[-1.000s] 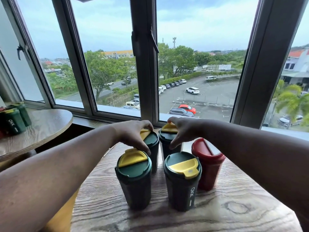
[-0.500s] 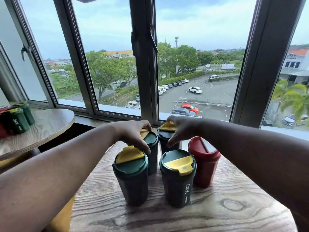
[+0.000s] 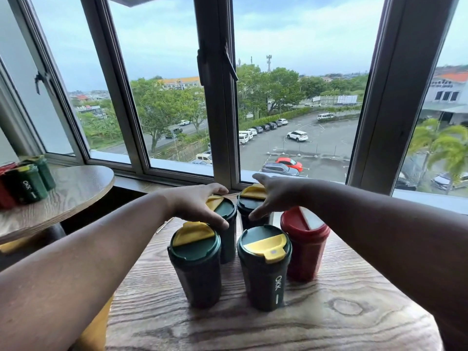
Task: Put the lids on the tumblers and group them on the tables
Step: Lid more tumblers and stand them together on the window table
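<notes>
From the head view, the work looks to be in its grouping step: every tumbler in sight already wears a lid. Five of them stand in a tight cluster on the near desk (image 3: 342,323), by the window. The left hand (image 3: 196,207) lies over the back-left tumbler (image 3: 225,219), fingers spread and fairly straight across its lid, thumb down at the near side; it presses or steadies more than it grips. The right hand (image 3: 269,196) hangs at the back-right tumbler (image 3: 249,209), fingers apart and extended, thumb reaching down toward the cup wall; whether it touches is hard to say.

The next move, as I judge it, calls for a light inward nudge of the two back cups, or for letting go, without tipping the tall narrow bodies.

The tumblers are dark green with yellow flip lids; the front-left tumbler (image 3: 196,269) and the front-right tumbler (image 3: 264,272) stand nearly touching, the latter with white lettering. A red tumbler (image 3: 305,247) stands just right of them.

A second group of tumblers (image 3: 27,183) stands on the far desk (image 3: 76,188) at left.
</notes>
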A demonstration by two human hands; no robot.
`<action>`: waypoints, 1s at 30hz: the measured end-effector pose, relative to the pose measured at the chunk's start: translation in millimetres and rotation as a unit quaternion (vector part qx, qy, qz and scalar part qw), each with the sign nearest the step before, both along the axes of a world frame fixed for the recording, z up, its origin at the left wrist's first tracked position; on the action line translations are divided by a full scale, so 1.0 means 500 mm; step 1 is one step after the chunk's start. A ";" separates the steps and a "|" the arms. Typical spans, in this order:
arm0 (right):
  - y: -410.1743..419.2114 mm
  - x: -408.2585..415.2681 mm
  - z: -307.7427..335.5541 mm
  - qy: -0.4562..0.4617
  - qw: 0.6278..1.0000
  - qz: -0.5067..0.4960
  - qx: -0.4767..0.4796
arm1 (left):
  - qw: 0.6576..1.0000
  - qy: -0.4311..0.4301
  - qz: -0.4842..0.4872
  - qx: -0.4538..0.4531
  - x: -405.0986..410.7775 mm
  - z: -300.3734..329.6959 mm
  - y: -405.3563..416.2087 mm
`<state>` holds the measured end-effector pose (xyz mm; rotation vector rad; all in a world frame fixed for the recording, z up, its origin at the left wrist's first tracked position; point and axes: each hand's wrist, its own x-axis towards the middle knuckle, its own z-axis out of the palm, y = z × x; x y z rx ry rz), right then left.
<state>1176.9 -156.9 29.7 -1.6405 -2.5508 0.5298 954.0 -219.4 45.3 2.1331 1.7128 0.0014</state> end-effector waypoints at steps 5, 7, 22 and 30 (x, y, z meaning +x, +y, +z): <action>-0.057 0.055 0.013 0.038 0.998 -0.016 0.050 | 0.982 -0.063 0.029 0.174 -0.013 -0.024 -0.062; -0.088 0.087 0.014 0.047 0.994 -0.022 0.091 | 0.960 -0.043 0.026 0.276 -0.023 -0.046 -0.096; -0.248 0.098 -0.025 0.001 0.969 0.143 0.202 | 0.965 -0.052 0.063 0.248 -0.011 -0.104 -0.198; -0.270 0.083 -0.022 -0.033 0.980 0.116 0.159 | 0.961 -0.120 0.122 0.218 -0.020 -0.113 -0.207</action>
